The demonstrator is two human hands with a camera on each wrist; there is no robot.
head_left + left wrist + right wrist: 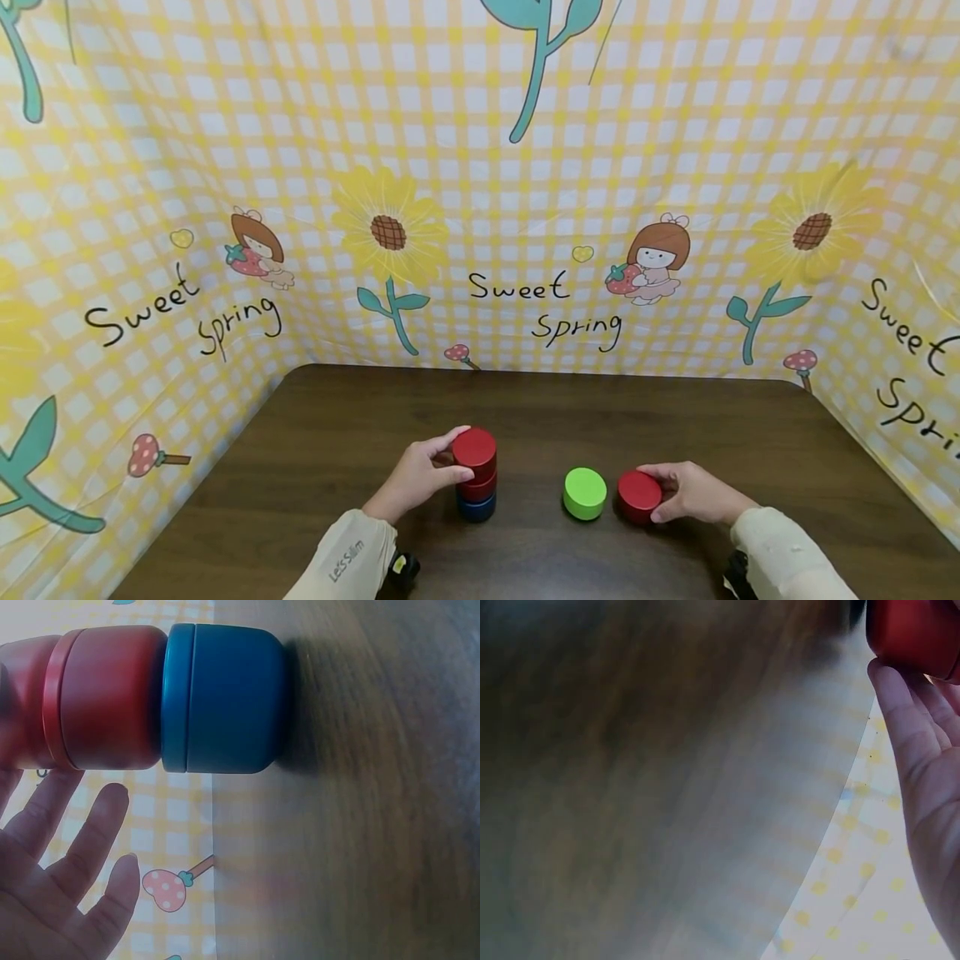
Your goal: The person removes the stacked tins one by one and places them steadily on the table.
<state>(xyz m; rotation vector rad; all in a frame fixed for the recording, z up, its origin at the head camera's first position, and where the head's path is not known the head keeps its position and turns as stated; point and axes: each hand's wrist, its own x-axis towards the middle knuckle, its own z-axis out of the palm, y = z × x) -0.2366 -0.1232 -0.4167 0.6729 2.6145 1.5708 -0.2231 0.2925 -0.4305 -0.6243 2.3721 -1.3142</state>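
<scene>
My left hand point(412, 479) grips the top red round tin point(475, 450) of a stack between thumb and fingers. Below it sit another red tin point(112, 697) and, at the bottom on the table, a dark blue tin point(229, 697). In the left wrist view the stack appears sideways, its top tin cut off by the edge. Over to the right, my right hand point(701, 493) pinches a separate red tin point(639, 497). That tin shows only partly in the right wrist view; whether it touches the table, I cannot tell. Between the stack and this tin stands a bright green tin point(585, 493).
The dark brown wooden table point(360, 408) carries all the tins. A yellow checked cloth point(450, 125) with flowers and lettering hangs behind the table and along its left and right sides.
</scene>
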